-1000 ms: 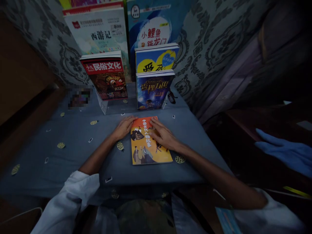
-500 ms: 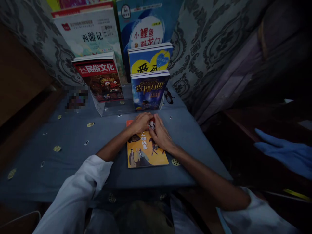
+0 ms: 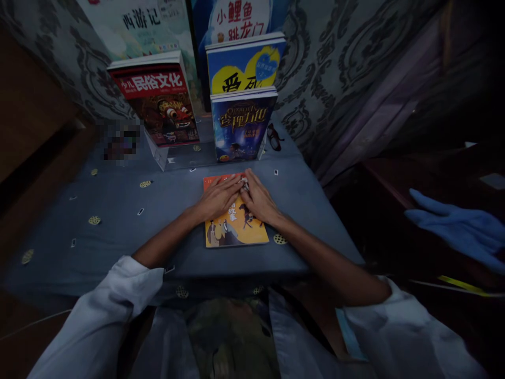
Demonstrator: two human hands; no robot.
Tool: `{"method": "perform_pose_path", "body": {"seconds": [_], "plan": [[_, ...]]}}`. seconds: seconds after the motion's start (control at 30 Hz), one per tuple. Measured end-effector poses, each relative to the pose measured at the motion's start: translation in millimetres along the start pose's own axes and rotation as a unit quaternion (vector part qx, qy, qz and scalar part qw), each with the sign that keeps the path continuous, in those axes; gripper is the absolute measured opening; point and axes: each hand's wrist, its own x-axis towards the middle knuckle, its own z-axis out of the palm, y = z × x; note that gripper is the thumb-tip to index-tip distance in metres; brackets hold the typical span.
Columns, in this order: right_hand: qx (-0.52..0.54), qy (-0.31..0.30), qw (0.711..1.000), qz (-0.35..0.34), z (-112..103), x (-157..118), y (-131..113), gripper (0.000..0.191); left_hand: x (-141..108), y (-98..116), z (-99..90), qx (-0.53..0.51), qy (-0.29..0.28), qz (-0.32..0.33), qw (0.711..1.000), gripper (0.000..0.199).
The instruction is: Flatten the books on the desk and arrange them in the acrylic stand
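Observation:
A yellow-orange book [image 3: 221, 236] with drawn figures on its cover lies flat on the cloth-covered table. My left hand [image 3: 221, 196] rests palm down across the upper left of the cover, its fingers stretched toward the upper right. Over the upper right part of the book lies my right hand [image 3: 259, 199], also flat, with fingers pointing up and left. Where the fingertips meet, they nearly touch and hide much of the title. Neither hand lifts the book.
Behind the book, a clear acrylic stand [image 3: 161, 159] holds several upright books, among them a red one [image 3: 165, 113] and a dark blue one [image 3: 240, 129]. Folded glasses [image 3: 275, 138] lie right of it. A blue glove [image 3: 457, 226] is at the far right, off the table.
My left hand has slid left and flattened, its fingers now straighter on the cover. My right hand stays at the book's right side. The view has tilted downward.

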Motion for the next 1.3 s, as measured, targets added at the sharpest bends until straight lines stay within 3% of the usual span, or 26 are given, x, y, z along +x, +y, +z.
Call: {"method": "perform_pose_path", "body": {"seconds": [0.27,0.57,0.87,1.13,1.3], "plan": [[-0.027,-0.021,0.999,0.004,-5.8,-38.9,-22.4,0.067,-57.6,22.8,7.6,-0.014,0.052,-0.062,0.997,0.048],[-0.098,-0.022,0.995,0.011,-5.2,-98.2,-52.9,0.069,-88.8,48.7,24.7,-0.048,0.094,-0.111,0.988,0.049],[-0.131,0.011,0.991,-0.01,0.7,-101.9,-48.5,0.066,-86.3,53.2,28.0,-0.061,0.111,-0.131,0.983,0.048],[-0.109,-0.026,0.994,-0.019,-7.8,-87.5,-38.9,0.063,-71.6,37.9,20.0,-0.049,0.096,-0.119,0.987,0.048],[-0.067,-0.003,0.997,-0.032,-5.6,-65.4,-18.6,0.067,-57.1,21.1,24.0,-0.009,0.152,-0.225,0.962,0.056]]}}
